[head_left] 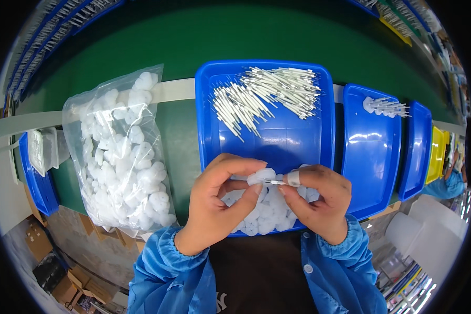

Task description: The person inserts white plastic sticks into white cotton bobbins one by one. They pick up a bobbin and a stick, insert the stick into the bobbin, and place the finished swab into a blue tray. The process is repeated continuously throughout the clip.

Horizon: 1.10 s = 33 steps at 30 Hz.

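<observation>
Above the near half of a blue tray [217, 147], my left hand [209, 201] pinches a translucent white plastic piece [261, 176] between thumb and fingers. My right hand [323, 201] pinches a thin white rod [276, 182], whose tip meets the plastic piece; whether it is inside cannot be made out. A white band [293, 178] wraps a finger of the right hand. Below both hands lies a heap of similar white plastic pieces [267, 213], partly covered by them. Many thin white rods [285, 91] with fine metal ends lie at the tray's far end.
To the left, a clear plastic bag [123, 152] full of white pieces lies on the green table [175, 136]. A second blue tray [369, 162] on the right holds several pieces joined to rods [386, 107]. Beyond are another blue tray [416, 152] and a yellow one [436, 154]. A person [447, 186] sits far right.
</observation>
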### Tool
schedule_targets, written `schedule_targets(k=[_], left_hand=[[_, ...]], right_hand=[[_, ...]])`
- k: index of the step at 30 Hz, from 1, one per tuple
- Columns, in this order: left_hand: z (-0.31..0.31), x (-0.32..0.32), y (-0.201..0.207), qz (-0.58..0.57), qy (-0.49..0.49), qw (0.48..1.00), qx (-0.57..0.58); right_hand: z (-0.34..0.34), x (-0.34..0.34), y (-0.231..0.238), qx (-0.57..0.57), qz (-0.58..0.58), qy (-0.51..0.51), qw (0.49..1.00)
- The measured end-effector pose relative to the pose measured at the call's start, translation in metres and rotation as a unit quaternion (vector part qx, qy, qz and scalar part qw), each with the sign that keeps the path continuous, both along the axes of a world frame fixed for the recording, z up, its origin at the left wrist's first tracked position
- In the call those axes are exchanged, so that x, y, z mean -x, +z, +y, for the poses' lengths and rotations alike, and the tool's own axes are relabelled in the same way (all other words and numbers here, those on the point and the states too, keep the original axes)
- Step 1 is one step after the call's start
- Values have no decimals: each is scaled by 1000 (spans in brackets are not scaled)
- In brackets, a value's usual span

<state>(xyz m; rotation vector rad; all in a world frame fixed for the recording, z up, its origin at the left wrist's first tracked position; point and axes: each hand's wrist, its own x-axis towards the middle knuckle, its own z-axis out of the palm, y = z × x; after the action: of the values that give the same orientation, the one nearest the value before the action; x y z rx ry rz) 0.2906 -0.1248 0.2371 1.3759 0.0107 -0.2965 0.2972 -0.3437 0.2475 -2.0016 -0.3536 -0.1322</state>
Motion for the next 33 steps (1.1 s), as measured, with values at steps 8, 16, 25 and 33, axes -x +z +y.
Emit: schedule_targets(k=[8,16,25,33], left_hand=[[-2,0,-4,16,33,999,33],[-3,0,-3,-100,24,983,-150],[-1,0,-6,-83,3,984,-159],[-1,2,-7,-213,26,934,-286]], right_hand=[[-5,6,2,81,13,-14,997],[8,3,7,70,30,-30,997],[7,-5,9,-102,378,7,920],[17,-4,-3,287,-160,-13,944]])
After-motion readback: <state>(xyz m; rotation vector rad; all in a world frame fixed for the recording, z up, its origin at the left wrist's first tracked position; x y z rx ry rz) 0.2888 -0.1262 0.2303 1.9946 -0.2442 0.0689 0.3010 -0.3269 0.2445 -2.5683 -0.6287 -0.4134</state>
